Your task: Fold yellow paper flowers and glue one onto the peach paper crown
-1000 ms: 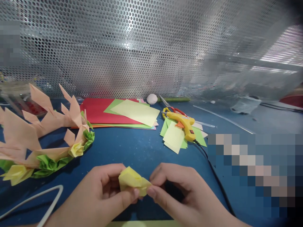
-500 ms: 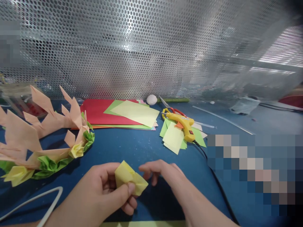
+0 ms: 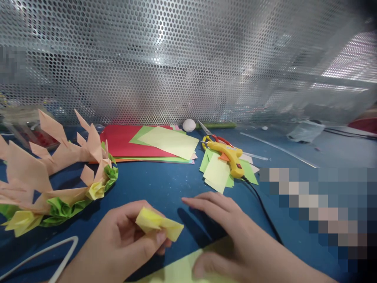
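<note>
My left hand (image 3: pixel 132 236) pinches a small folded piece of yellow paper (image 3: pixel 159 223) between thumb and fingers, held above the blue table. To its right, my right hand (image 3: pixel 225 232) holds nothing; its fingers are stretched out and apart from the thumb. Below that hand lies a pale yellow-green paper sheet (image 3: pixel 176 271) at the near edge of view, and I cannot tell whether the thumb touches it. On the left stands a ring-shaped crown of folded peach paper (image 3: pixel 28 165), trimmed with green paper leaves (image 3: pixel 66 208) and yellow paper flowers (image 3: pixel 23 222).
Red, green and pale yellow sheets (image 3: pixel 126 139) are stacked at the back. A yellow glue gun (image 3: pixel 226 151) rests on small paper pieces, with scissors (image 3: pixel 216 138) behind it and its black cord (image 3: pixel 262 208) trailing right. A white cable (image 3: pixel 66 255) curves at lower left. Perforated metal (image 3: pixel 159 59) stands behind.
My right hand has moved away from the yellow paper, its fingers spreading over the pale sheet. The folded paper has tilted in my left hand. More of the pale sheet shows.
</note>
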The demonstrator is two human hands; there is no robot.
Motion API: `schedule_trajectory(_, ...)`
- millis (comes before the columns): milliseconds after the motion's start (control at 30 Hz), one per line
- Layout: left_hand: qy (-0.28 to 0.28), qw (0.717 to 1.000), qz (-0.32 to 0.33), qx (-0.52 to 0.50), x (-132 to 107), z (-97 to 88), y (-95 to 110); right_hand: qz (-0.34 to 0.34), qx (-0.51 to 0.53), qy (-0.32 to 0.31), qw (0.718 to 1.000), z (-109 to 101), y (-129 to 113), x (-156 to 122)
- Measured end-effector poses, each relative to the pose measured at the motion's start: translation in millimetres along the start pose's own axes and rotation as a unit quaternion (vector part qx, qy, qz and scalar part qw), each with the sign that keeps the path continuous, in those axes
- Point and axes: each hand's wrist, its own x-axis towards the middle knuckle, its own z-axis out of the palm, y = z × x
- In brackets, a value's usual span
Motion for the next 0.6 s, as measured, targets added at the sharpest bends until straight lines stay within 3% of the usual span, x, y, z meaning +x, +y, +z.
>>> schedule_trajectory(133, 0.015, 0.997, 0.062, 0.052, -2, 0.2, -3, 0.037, 0.026, 0.052, 0.998, 2, 4, 3)
schedule_trajectory(433, -0.1, 0.981, 0.076, 0.149, 2, -10.9, -1, -0.119, 0.064, 0.128, 0.983, 2, -15, -4)
schedule_trajectory(600, -0.143, 0.972, 0.08, 0.17, 0, -17.2, -1, -0.18, 0.045, 0.134, 0.973, -4, -19, -4)
